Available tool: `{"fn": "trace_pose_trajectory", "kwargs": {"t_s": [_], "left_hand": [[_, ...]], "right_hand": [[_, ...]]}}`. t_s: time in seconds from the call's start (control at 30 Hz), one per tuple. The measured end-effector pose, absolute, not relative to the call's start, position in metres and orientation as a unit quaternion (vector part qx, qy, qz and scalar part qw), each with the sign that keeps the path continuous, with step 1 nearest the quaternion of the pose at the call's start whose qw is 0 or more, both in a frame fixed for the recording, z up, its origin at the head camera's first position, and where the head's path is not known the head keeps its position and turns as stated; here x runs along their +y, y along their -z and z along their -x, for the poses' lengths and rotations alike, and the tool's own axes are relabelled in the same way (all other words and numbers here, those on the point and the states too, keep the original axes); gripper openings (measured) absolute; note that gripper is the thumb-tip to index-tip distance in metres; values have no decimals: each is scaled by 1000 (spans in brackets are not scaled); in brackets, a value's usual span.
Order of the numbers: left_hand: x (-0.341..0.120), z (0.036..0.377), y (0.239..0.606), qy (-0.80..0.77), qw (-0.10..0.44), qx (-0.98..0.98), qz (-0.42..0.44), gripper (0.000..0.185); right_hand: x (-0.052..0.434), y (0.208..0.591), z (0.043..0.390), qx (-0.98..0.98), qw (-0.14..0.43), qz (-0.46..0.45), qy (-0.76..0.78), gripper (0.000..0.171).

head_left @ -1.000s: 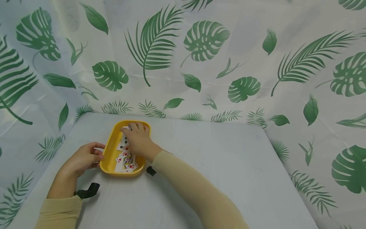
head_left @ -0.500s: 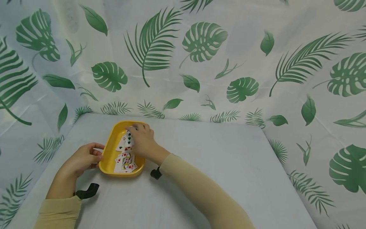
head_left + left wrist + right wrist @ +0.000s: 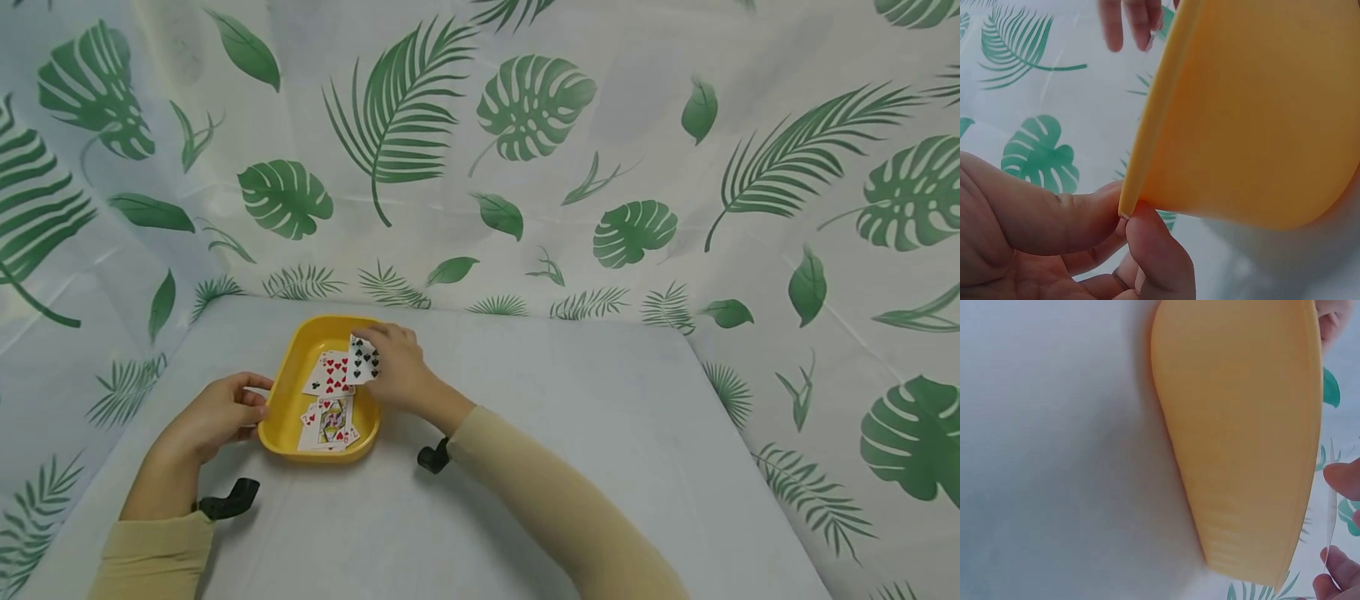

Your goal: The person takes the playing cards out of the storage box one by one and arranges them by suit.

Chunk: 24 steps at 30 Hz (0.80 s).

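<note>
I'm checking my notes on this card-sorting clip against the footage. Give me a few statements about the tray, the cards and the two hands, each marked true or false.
1. The left hand pinches the rim of the yellow tray. True.
2. The right hand holds a black-suited card. True.
3. The tray is blue. False: it is yellow.
4. The tray holds no other cards. False: several cards lie face up in it, a court card among them.
5. The tray stands on the pale table. True.
</note>
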<state>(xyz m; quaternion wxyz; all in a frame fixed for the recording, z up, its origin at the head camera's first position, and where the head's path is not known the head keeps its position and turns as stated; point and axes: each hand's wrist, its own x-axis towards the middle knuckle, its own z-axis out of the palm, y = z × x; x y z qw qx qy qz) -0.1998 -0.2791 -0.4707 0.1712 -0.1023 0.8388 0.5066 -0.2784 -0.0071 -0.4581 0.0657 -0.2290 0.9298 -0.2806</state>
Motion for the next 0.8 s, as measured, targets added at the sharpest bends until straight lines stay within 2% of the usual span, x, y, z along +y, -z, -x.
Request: {"fn": "trace_pose_trajectory", "kwargs": {"t_s": [0.8], "left_hand": [[-277, 198, 468, -508, 174, 837, 103, 52]], "right_hand": [[49, 475, 288, 926, 72, 195, 316, 84]]}}
